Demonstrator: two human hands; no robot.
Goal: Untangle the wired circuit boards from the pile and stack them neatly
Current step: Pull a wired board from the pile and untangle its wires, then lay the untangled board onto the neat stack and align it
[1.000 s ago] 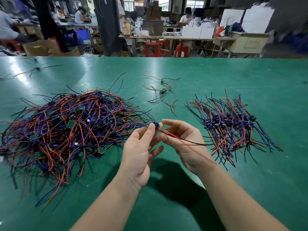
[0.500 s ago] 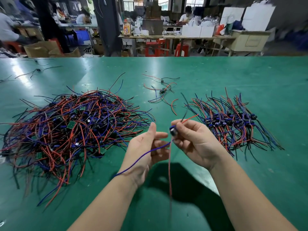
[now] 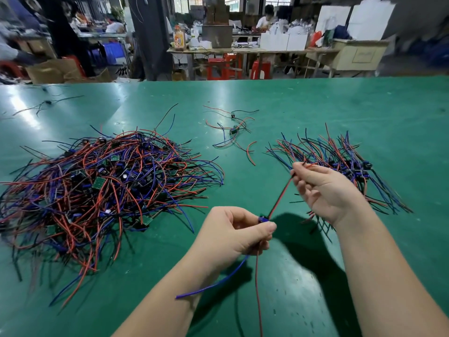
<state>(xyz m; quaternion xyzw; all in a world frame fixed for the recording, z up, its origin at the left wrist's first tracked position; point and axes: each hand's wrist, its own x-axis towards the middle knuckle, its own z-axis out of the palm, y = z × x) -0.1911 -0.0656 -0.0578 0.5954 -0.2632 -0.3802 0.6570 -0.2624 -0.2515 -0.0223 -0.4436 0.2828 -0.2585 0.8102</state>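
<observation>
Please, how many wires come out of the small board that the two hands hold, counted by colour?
Red: 2, the upper red wire going to the right hand and the lower red wire hanging under the left hand
Black: 1, the black wire beside the upper red one
Blue: 1, the blue wire hanging under the left hand
Total: 4 wires on the board

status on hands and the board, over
Left hand pinches small blue-topped circuit board. Right hand pinches its red and black wires taut. Free of tangled wire pile.
</observation>
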